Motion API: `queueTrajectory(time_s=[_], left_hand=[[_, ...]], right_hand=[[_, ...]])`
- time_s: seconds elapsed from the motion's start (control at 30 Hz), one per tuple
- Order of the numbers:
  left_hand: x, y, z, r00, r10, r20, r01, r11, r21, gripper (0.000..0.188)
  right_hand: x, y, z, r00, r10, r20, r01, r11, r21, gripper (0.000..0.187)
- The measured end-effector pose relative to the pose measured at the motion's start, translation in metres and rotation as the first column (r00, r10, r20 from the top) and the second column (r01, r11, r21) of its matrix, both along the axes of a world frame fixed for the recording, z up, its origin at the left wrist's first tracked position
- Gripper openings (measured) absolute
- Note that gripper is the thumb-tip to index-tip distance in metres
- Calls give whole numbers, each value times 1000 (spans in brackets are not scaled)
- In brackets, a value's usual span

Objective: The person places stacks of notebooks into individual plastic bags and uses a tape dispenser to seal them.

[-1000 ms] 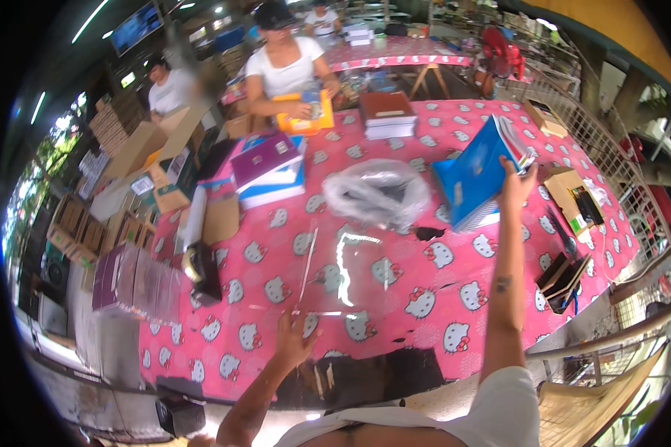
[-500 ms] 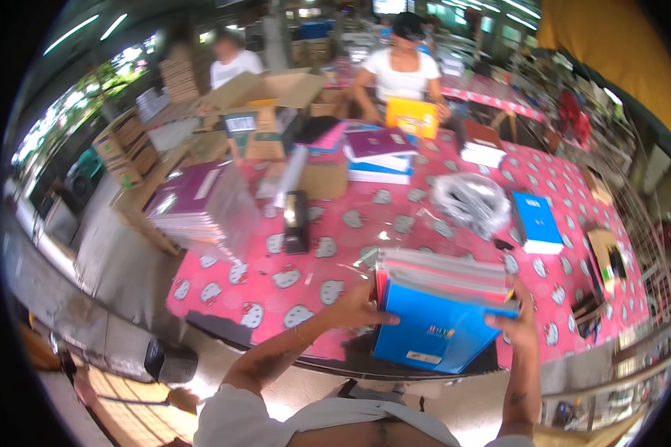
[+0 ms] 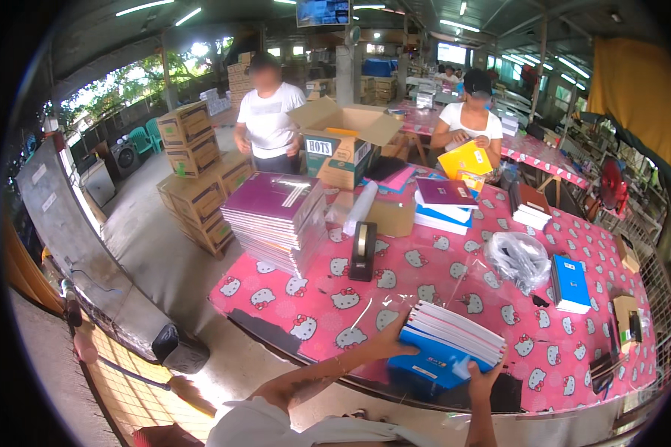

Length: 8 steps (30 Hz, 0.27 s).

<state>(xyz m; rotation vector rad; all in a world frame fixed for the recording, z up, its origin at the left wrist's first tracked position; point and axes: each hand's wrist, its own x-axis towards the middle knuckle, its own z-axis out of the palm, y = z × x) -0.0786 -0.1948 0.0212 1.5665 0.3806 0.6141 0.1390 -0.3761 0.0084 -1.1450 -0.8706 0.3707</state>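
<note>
A stack of notebooks with a blue cover is between my hands at the near edge of the table, its white page edges facing up. My left hand grips its left side, thumb on the blue cover. On its right side, my right hand presses with the thumb in front and fingers behind. Clear plastic film lies just beyond my left hand. Farther left stands a tall stack of purple-covered notebooks, next to a black tape dispenser.
A heap of clear plastic bags and blue notebooks lie to the right on the pink table cover. An opened carton stands at the far side. Across the table, one person handles a yellow packet; another stands by stacked cartons.
My view has swung left, so the table sits farther right in it. The notebook stack is tipped and shows more of its page edges. Both hands still hold it.
</note>
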Motion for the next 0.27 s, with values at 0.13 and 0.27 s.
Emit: queueTrajectory(time_s=[0.13,0.27], left_hand=[[-9,0,11,996,-58,-74,49,992,-119,110],[-7,-1,1,997,-44,-59,39,996,-78,113]], right_hand=[[5,-2,-19,996,90,-25,-90,996,-2,110],[8,2,-29,988,152,39,-150,988,-42,123]])
